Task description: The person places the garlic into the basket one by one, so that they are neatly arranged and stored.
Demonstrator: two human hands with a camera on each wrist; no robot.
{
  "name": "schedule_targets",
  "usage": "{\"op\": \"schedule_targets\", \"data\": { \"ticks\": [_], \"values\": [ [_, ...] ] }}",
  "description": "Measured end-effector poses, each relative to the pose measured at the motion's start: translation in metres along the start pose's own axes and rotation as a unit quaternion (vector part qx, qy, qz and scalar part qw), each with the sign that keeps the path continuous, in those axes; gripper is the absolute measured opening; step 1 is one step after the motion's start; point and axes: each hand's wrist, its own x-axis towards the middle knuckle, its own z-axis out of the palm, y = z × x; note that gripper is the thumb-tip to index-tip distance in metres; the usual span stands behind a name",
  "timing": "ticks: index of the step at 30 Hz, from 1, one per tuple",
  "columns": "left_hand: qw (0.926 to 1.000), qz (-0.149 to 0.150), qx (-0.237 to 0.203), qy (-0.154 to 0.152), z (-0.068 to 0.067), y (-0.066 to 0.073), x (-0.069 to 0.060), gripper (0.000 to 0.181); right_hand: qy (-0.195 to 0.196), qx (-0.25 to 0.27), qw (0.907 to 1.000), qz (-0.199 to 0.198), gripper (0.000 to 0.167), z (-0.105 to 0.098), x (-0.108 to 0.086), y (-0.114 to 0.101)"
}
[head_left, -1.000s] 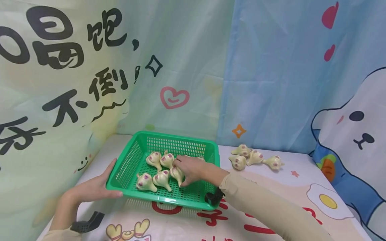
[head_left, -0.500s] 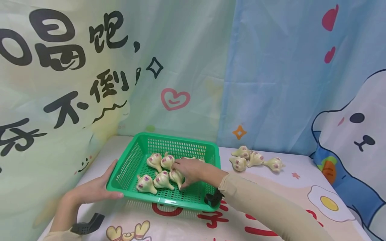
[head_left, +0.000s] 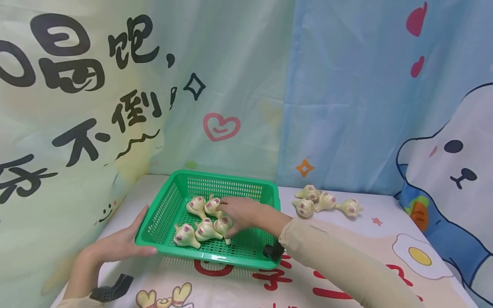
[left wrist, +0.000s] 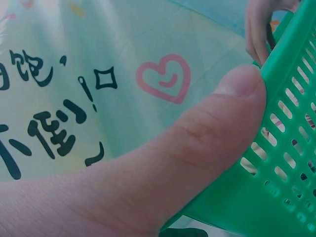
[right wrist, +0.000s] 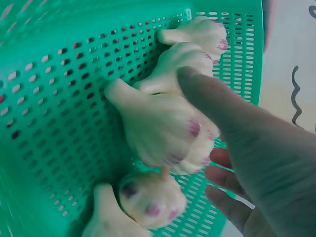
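A green plastic basket [head_left: 225, 176] stands on the table with several garlic bulbs inside, pale with purple marks. My left hand [head_left: 115, 244] touches its near left corner from outside, thumb and fingers spread; in the left wrist view the thumb [left wrist: 207, 131] lies against the basket wall, the other fingers hidden. My right hand [head_left: 243, 215] reaches into the basket beside a garlic bulb [head_left: 222, 224] at the right of the front row. In the right wrist view, its thumb and fingers stand apart over garlic bulbs [right wrist: 158, 131] and hold nothing. In the head view it hides whatever lies behind it.
A small group of garlic bulbs [head_left: 326, 201] lies on the table right of the basket, near the back. A printed cloth curtain [head_left: 246, 85] hangs behind the table. The printed tabletop [head_left: 346, 244] extends to the right.
My right hand has let go of the garlic bulb, which now sits slightly turned against the front row. The thumb has lifted a little. My left hand stays at the basket corner.
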Motion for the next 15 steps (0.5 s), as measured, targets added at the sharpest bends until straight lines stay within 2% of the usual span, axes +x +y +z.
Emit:
{"op": "schedule_targets", "data": {
  "ticks": [5,9,12,15],
  "values": [
    [0.9999,-0.010,0.004,-0.004,0.000,0.001,0.001,0.116,0.034,0.018,0.9992,0.008,0.080,-0.015,-0.014,0.002],
    [0.9999,-0.008,0.007,-0.005,0.000,-0.001,0.001,0.115,0.085,0.033,0.9953,0.034,0.079,-0.028,-0.032,0.009],
    [0.9999,-0.008,0.012,-0.005,0.001,-0.002,0.001,0.115,0.127,0.057,0.9886,0.058,0.077,-0.036,-0.050,0.018],
    [0.9999,-0.008,0.012,-0.005,0.001,-0.003,0.001,0.115,0.169,0.091,0.9767,0.095,0.077,-0.038,-0.071,0.030]
  ]
}}
